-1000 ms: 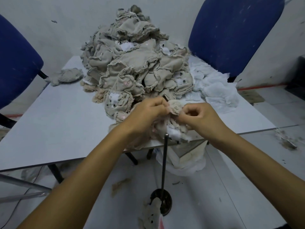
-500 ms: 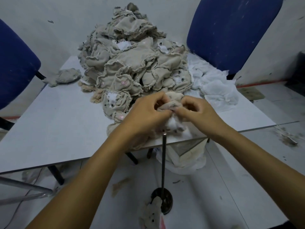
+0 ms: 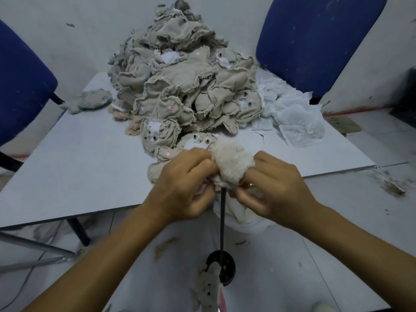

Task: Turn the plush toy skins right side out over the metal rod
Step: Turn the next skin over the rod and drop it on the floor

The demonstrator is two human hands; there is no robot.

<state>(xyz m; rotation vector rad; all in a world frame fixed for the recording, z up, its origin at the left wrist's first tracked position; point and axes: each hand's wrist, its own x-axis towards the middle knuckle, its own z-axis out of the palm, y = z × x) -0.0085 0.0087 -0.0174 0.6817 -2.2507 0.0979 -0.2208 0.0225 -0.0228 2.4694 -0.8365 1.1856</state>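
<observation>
Two blue padded chairs [image 3: 315, 41] stood at ten and one o'clock behind the pale grey rectangular table [image 3: 78, 167], and on that table, toward twelve o'clock, rose a big heap of beige inside-out plush toy skins [image 3: 180, 86] with frayed seams and white backing patches showing. At one o'clock of the heap lay a smaller drift of white fluffy fabric pieces [image 3: 292, 118].

Below the table's near edge, the thin dark metal rod [image 3: 222, 221] rose upright from its round black base [image 3: 221, 266] on the floor at six o'clock, with one finished grey plush toy [image 3: 207, 287] lying against that base.

Over the rod's top sat the cream fluffy plush skin [image 3: 231, 165] being worked, its pile side already outward across the crown. The person's left hand [image 3: 182, 188] gripped it from nine o'clock, fingers curled into the fabric; the right hand [image 3: 276, 188] pinched its lower edge from three o'clock, fingers bent round the cloth.

By the look of it, the turning step was well along: most of the visible skin showed fur. The next move would likely call for drawing the remaining hem down the rod evenly with both hands, keeping the rod tip centred inside so that it pushed the limbs out without piercing a seam, then lifting the skin off. Whether any limb remained unturned could not be told, since the hands hid the underside.
</observation>
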